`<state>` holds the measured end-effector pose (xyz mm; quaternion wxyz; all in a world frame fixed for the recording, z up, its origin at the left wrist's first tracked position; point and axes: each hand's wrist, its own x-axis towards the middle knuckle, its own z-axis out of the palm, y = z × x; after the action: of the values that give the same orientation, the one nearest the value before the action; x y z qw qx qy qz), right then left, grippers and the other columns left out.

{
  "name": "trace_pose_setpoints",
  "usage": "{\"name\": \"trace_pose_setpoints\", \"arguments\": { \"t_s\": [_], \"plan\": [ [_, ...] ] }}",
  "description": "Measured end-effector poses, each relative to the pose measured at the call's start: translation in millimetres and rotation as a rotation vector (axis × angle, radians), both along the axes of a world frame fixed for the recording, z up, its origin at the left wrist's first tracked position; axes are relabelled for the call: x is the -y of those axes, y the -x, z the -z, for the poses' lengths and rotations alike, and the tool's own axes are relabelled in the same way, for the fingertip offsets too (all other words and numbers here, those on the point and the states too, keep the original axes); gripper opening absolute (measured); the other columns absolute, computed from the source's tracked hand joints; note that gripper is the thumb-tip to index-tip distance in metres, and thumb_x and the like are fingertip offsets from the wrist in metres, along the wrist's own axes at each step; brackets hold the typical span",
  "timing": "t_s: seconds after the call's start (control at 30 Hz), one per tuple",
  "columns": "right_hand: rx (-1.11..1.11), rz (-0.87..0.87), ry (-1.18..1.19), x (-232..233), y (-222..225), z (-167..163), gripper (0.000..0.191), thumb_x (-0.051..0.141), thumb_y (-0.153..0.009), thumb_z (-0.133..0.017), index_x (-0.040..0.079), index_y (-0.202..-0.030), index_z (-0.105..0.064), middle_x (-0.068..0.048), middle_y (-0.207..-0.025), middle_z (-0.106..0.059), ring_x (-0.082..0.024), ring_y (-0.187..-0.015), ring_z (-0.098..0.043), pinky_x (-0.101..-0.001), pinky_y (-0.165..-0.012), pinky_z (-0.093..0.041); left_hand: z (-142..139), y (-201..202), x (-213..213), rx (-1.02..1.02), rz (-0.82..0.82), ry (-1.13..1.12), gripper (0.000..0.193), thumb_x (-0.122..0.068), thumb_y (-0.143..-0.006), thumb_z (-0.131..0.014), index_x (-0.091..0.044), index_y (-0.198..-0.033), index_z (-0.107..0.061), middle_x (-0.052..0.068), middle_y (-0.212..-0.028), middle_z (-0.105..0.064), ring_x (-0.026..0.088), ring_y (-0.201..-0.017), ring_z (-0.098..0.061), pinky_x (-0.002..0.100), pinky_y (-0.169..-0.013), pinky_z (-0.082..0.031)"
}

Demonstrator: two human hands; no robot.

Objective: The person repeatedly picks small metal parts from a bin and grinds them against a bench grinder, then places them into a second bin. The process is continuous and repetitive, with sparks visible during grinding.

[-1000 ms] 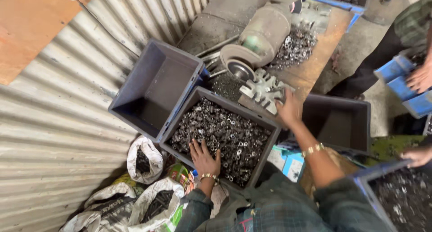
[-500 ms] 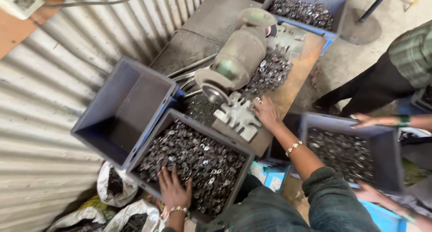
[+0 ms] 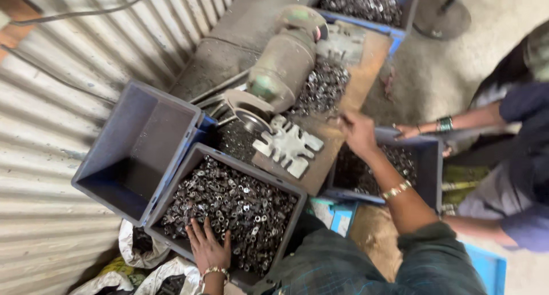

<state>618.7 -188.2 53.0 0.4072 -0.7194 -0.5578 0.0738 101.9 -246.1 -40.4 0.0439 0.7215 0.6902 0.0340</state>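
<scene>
My left hand point(image 3: 207, 248) lies flat, fingers spread, on the small dark metal parts filling a grey crate point(image 3: 284, 184) in front of me. My right hand point(image 3: 357, 133) reaches forward over the wooden bench point(image 3: 358, 84), fingers curled near the bench edge; whether it holds a part I cannot tell. Left of it a pale slotted metal fixture point(image 3: 289, 145) lies on the bench beside the disc of a green-grey motor grinder point(image 3: 281, 66). A heap of metal parts point(image 3: 324, 88) lies by the motor.
An empty blue-grey crate point(image 3: 135, 149) stands at left against a corrugated metal wall point(image 3: 46, 157). Another person's hand point(image 3: 408, 130) rests on a crate of parts point(image 3: 430, 163) at right. A further filled crate point(image 3: 363, 3) sits at the top. White sacks point(image 3: 150, 266) lie below.
The view has shifted and closed in. My right hand moved from the slotted fixture toward the bench edge on the right. Another person brought a crate of parts closer beside it.
</scene>
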Motion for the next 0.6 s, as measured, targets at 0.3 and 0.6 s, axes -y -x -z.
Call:
{"name": "trace_pose_setpoints", "arguments": {
  "t_s": [0.3,0.6],
  "plan": [
    [0.087,-0.512,1.238,290.2,95.6,142.9,0.035,0.035,-0.088,-0.073,0.013,-0.116,-0.073,-0.017,-0.103,-0.07,-0.037,-0.099,-0.067,-0.0463,-0.086,-0.053,19.4,12.2,3.1,0.096,0.096,-0.149,0.089,-0.058,-0.087,-0.059,-0.005,-0.155,-0.039,0.031,-0.165,-0.021,0.049,-0.155,-0.015,0.054,-0.125,-0.019],
    [-0.063,0.29,1.034,409.8,226.2,149.8,0.076,0.052,-0.095,-0.056,0.011,-0.155,-0.033,-0.017,-0.144,-0.049,-0.038,-0.126,-0.059,-0.049,-0.09,-0.057,20.3,15.3,4.5,0.136,0.26,-0.158,0.082,-0.049,-0.09,-0.064,-0.002,-0.153,-0.042,0.033,-0.164,-0.025,0.052,-0.152,-0.018,0.058,-0.124,-0.017]
  ]
}}
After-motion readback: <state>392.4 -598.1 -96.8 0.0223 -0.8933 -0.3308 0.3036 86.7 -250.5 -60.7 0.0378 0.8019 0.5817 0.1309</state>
